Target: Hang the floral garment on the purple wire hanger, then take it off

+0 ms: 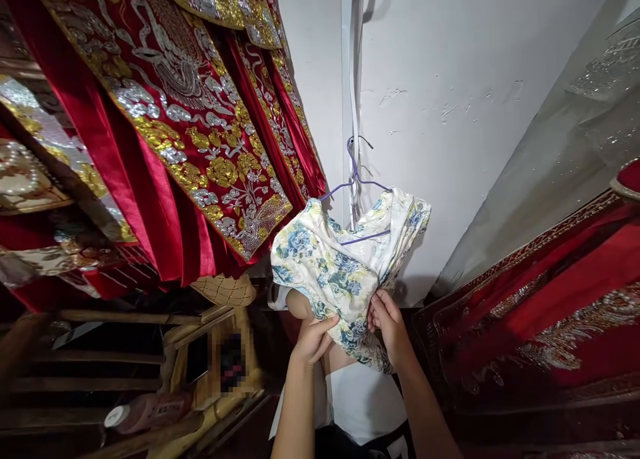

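A cream floral dress (pixel 320 259) with blue and yellow flowers hangs on a thin purple wire hanger (pixel 355 177) in front of me. Its neckline crosses over at the front, and the lower part bunches up near my lap. At its lower left, my left hand (pixel 314 337) pinches the fabric, thumb on top. My right hand (pixel 387 322) grips the right side of the garment near the waist, fingertips closed on the cloth. What lies beneath the folds there is hidden.
Red garments with gold and silver embroidery (pixel 220 159) hang at the left. More red embroidered cloth (pixel 550 312) stands at the right. A white wall (pixel 425 79) rises behind the hanger. At lower left are a bamboo chair (pixel 165 352) and a pink bottle (pixel 150 411).
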`<state>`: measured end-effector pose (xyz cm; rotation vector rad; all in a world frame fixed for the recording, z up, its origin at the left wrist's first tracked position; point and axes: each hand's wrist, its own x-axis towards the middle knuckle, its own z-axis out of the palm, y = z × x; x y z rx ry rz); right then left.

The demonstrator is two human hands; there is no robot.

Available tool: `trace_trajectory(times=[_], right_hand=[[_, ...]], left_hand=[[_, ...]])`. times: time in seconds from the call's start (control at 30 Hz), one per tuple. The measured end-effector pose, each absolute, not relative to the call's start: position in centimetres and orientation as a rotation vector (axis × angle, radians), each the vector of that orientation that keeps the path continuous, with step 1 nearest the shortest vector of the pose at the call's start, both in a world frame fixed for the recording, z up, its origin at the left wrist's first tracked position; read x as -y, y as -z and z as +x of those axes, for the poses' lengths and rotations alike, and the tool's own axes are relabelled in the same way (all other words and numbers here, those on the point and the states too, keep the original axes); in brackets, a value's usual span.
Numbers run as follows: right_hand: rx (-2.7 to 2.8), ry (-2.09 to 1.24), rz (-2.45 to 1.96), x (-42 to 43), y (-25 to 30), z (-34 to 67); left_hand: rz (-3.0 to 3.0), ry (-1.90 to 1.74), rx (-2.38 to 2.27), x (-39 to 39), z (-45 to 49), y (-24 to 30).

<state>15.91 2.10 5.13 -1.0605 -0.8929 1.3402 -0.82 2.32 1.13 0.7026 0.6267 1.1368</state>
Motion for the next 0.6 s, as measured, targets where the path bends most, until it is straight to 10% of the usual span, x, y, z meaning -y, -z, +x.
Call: trace_trajectory(times=[0.37,0.6], right_hand=[[0.923,-1.064,-1.098,-2.1,-5.3,17.0],[0.901,-0.933,-1.148,-2.0,-5.2,18.3]], left_hand=[[0.602,-1.19,-0.737,-2.1,-0.6,-2.3],[0.423,-1.833,-1.1,-3.8,0.6,-1.0]])
